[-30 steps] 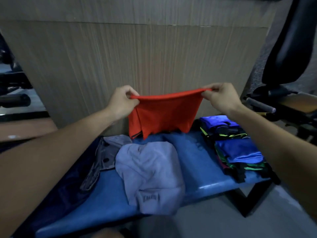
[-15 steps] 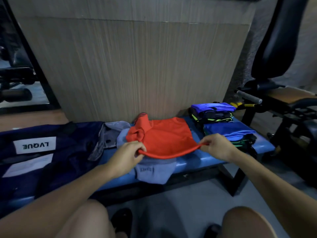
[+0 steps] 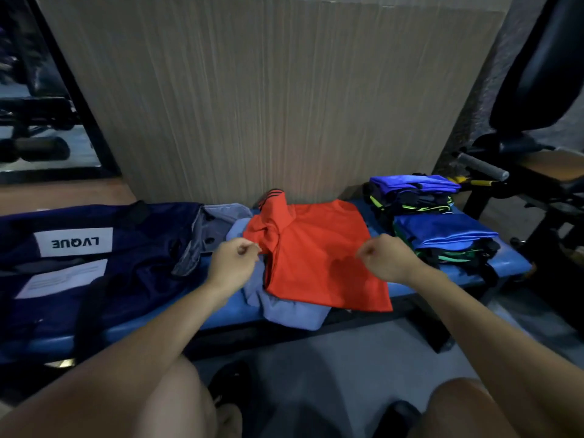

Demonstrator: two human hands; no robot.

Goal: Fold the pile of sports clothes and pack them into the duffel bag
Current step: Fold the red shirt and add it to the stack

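The red shirt [image 3: 319,257] lies spread on the blue table [image 3: 505,267], directly beyond and between the two hands, resting on top of a grey garment [image 3: 284,308] whose edge hangs toward the person. The left hand [image 3: 232,263] hovers at the shirt's left side with its fingers [image 3: 249,248] loosely curled; they sit right at the bunched sleeve, but whether they pinch the cloth or merely hang beside it cannot be told. The right hand [image 3: 387,259] hangs above the shirt's right half, its fingers curled in and holding nothing visible. To the right of the right hand's fingers stand two stacks of folded clothes [image 3: 436,229], blue pieces on top with dark and green ones beneath. To the left of the left hand's fingers the navy duffel bag [image 3: 94,257] lies on the table, its white label facing up. Judging by this, a good share of the folding is done, the red shirt is laid out but not yet folded, the grey garment waits underneath, and nothing visible has gone into the bag.
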